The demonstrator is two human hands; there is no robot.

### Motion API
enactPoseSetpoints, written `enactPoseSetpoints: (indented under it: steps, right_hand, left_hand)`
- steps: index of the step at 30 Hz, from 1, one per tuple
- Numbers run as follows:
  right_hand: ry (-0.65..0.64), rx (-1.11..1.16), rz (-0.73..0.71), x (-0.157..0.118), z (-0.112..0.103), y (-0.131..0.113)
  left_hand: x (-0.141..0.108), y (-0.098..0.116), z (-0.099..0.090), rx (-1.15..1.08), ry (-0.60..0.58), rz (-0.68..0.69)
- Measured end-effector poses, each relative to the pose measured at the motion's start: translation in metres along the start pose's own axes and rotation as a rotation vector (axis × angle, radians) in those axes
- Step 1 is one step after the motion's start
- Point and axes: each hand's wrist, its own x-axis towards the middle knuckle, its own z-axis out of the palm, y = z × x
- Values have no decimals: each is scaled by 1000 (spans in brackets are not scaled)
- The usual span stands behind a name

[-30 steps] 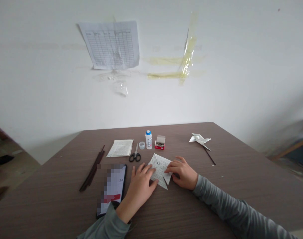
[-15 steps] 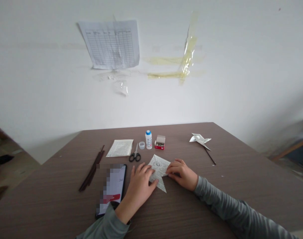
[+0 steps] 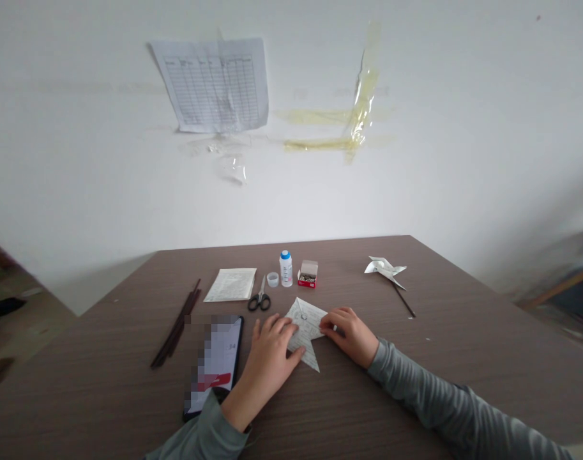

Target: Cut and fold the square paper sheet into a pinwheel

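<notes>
In the head view, resting a left hand [image 3: 271,353], palm down with fingers spread, over the left part of a notched sheet of thin whitish paper with dark markings [image 3: 306,338], flat near the middle of a dark brown wood-grain table [image 3: 353,415], one point towards the near edge. Pinching at the sheet's right-hand corner with a right hand [image 3: 355,335], thumb and forefinger seemingly closed on the paper; hands apart, linked only through the sheet. By the look of the notch and the pinched corner, probably at the step of bending over a cut flap; impossible to tell, under those fingers, the extent of the fold. Just beyond the sheet, black-handled metal scissors [image 3: 260,296] and a small red open-lidded box [image 3: 307,281], both untouched. For the next move, most likely a need for steady pressure from the left palm, a light grip on the corner, and care against tearing at the cut.
</notes>
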Motion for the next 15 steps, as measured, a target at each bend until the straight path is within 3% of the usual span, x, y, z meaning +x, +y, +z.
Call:
enactPoseSetpoints:
  steps: [5,15]
  right_hand:
    - [-24,0,-37,-2,1,4]
    - [62,-45,-148,-9,12,17]
  left_hand:
    - [-1,3,-4,-16,-24,1]
    - [1,-4,7,-41,-15,29]
